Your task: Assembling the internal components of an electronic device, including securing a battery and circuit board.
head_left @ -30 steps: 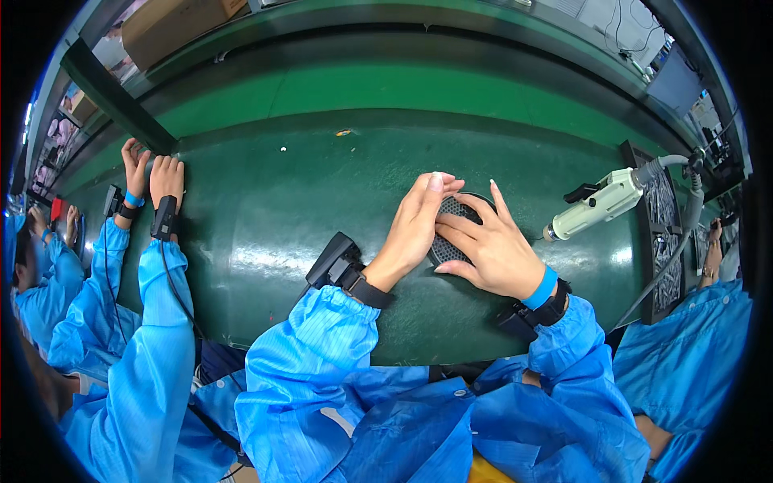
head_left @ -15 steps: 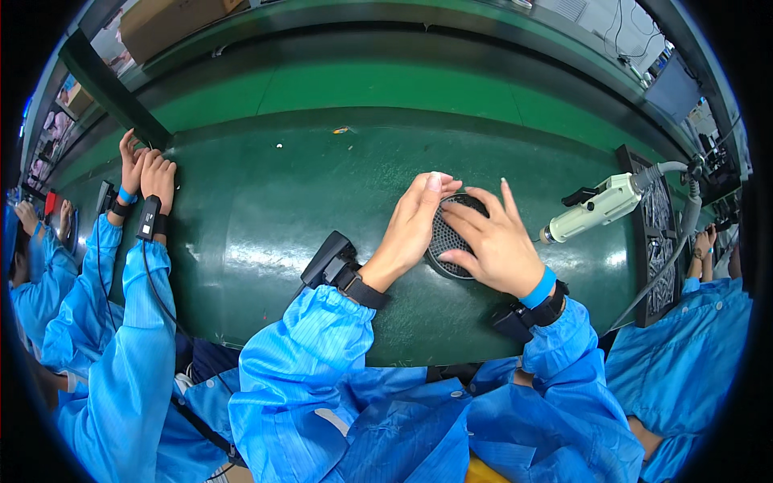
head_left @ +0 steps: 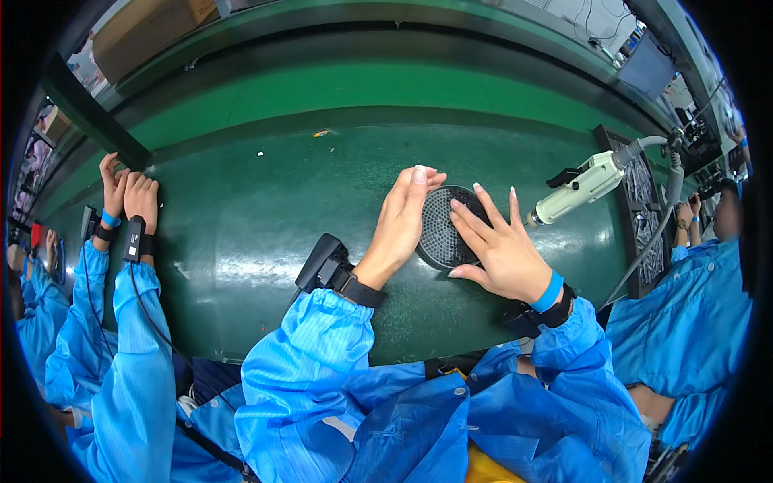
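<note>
Head view: at left, a cardboard box [head_left: 145,40] on a raised shelf, a dark post [head_left: 93,113] and a co-worker's hands [head_left: 129,195] at its foot; across the middle, a worn, glossy green bench [head_left: 298,201]; at right, a pale power screwdriver [head_left: 584,189] beside a dark parts tray [head_left: 629,233], then another blue-coated person [head_left: 684,294]. Left hand [head_left: 396,221]: on edge, fingers extended, unclenched, at the left rim of a round black perforated disc [head_left: 437,232]; contact cannot be told. Right hand [head_left: 509,256]: fingers spread over the disc's right part, not closed around it. Disc location: on the bench, between the hands. Compared with 1.0 s ago, right hand lies farther off the disc, baring more mesh; whole scene sits farther left in view. Disc orientation: perforated face up; outline near-circular, so long axis cannot be told.
</note>
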Demonstrator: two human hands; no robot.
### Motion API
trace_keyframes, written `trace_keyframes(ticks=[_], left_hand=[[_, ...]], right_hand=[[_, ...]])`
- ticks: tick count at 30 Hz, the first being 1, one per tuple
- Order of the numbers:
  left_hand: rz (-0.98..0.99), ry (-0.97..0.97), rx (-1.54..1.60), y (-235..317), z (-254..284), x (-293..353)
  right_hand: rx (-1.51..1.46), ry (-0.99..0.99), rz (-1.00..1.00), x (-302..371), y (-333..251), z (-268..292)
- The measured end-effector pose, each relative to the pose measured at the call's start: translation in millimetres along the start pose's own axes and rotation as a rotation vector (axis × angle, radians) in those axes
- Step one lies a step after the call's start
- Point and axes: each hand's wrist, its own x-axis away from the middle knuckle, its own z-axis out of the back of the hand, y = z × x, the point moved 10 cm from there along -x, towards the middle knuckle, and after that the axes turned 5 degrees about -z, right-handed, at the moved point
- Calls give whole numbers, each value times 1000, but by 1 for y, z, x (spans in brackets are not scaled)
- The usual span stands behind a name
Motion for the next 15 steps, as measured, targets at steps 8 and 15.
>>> trace_keyframes(ticks=[8,15], left_hand=[[-66,-63,-29,-8,-7,-5],[-38,-47,5,-2,0,7]], right_hand=[[5,-8,8,-3,-13,-6],[-14,78,-70,22,-9,-4]])
